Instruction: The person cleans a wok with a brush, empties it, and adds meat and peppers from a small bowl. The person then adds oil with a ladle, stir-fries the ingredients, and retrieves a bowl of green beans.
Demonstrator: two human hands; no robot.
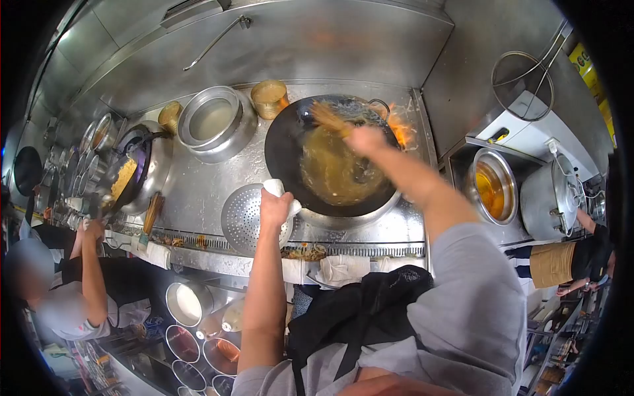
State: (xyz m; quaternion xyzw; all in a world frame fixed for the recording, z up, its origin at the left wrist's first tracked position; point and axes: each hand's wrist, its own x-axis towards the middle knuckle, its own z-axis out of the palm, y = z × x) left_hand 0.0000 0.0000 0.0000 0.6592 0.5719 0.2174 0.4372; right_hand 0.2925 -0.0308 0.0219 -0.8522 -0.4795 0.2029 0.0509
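A large black wok [282, 146] sits over a burner, with cloudy yellowish-brown liquid [337, 168] swirling in it. My right hand [365, 140] is closed around a bamboo wok brush [328, 119], whose bristles reach to the far inner wall of the wok. At the wok's near-left edge my left hand [273, 208] grips a folded white cloth [275, 189]. Whether the cloth also wraps a wok handle is hidden. A round perforated strainer [240, 214] lies beneath my left wrist, on the steel counter.
Flames [400, 125] rise behind the wok's right side. A metal pot [210, 125] and a brass-coloured container [269, 99] stand at the back left. On the right are a bowl of orange oil [492, 188] and a lidded pot [545, 204]. Co-workers stand on both sides.
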